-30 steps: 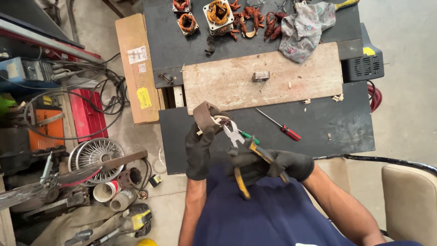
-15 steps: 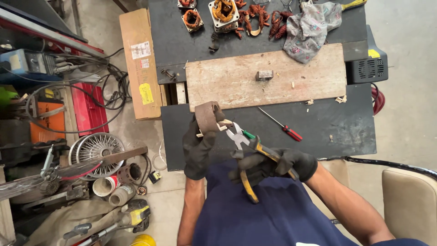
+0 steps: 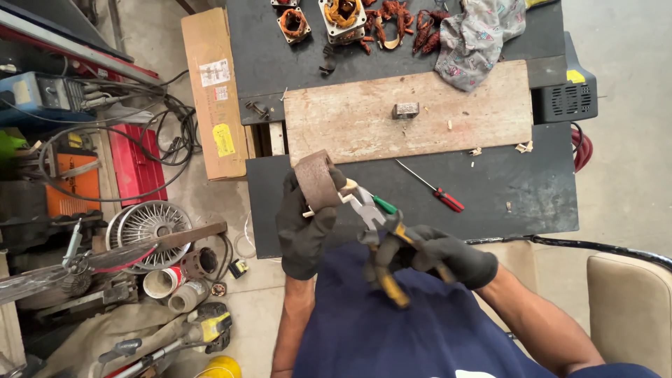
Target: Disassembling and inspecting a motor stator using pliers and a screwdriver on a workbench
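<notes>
- Brown rusty cylindrical metal part (image 3: 316, 182), one, held up over the near edge of the dark bench (image 3: 532, 203), gripped in the gloved left hand (image 3: 306, 222).
- One pair of yellow-handled pliers (image 3: 374, 227), long axis running near-right to far-left, nose touching the part's right side.
- Gloved right hand (image 3: 437, 253) wrapped around the plier handles, to the right of the part and nearer.
- Beyond: one worn wooden board (image 3: 413, 115), one red-handled screwdriver (image 3: 430, 186), one small metal block (image 3: 405, 109).
</notes>
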